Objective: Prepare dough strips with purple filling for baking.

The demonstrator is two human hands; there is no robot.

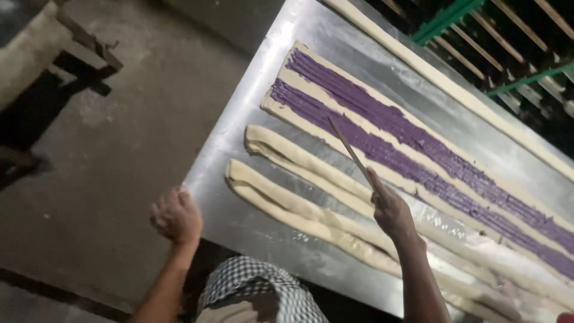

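Right hand: the right hand (390,206) is closed around the handle end of a thin knife (351,153), whose blade rises away from the wrist toward the upper left.
Left hand: the left hand (176,215) is curled into a loose fist at the near-left edge of the worktop (239,119), holding nothing that can be seen (its fingers are turned away from the camera).
Spread dough sheet: the flat dough sheet (335,128) carries two purple filling stripes (382,122) and lies just beyond the knife tip, further from the person.
Long axis: the sheet and its stripes run diagonally, from upper left to lower right, and the blade lies nearly along that same line.
Rolled dough: two folded dough ropes (287,191) lie on the near side, parallel to the sheet, between it and the worktop's near edge; the right wrist crosses over them.
Nearer hand: the right hand is near the sheet; the left is well apart from it, off past the ropes' blunt ends.
Far edge: another dough strip (454,90) runs along the worktop's far side.
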